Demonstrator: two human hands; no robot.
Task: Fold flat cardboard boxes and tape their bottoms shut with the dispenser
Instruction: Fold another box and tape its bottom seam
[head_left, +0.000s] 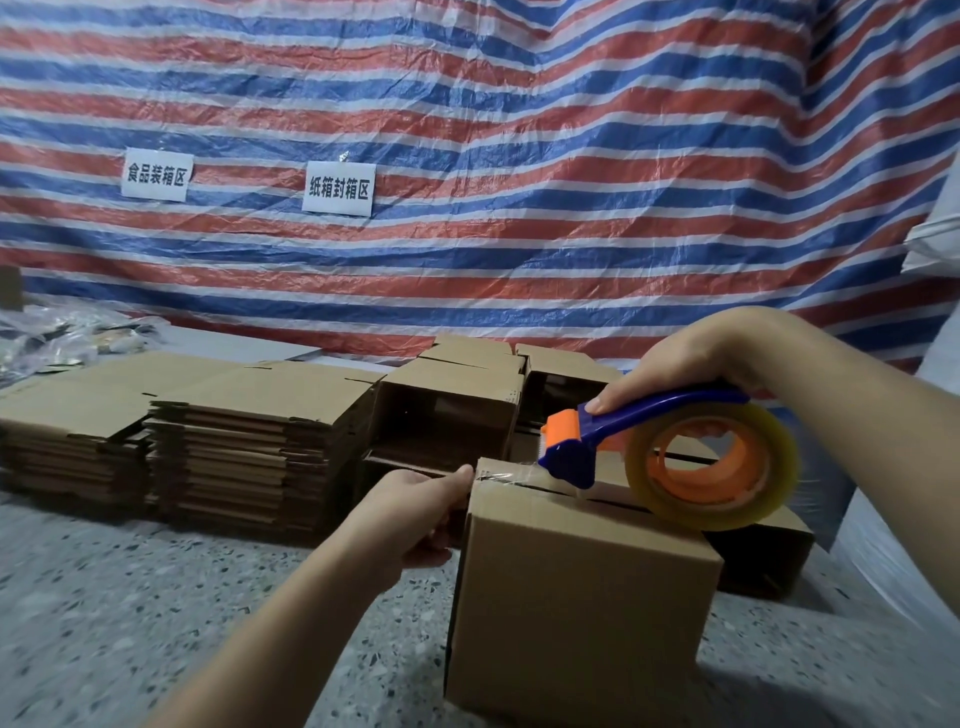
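Note:
A folded cardboard box (576, 608) stands on the speckled floor in front of me, its closed flaps facing up with a seam across the top. My right hand (691, 358) grips the blue handle of the tape dispenser (670, 447), which carries a clear tape roll on an orange core. Its orange and blue head sits over the far left end of the seam, and a strip of clear tape runs from it to the box's corner. My left hand (415, 506) pinches that tape end against the box's upper left corner.
Two stacks of flat cardboard (218, 441) lie on the floor to the left. Several folded open boxes (452, 410) sit behind the one I hold. A striped red, white and blue tarp (519, 156) with two paper signs hangs behind. Plastic wrap lies at far left.

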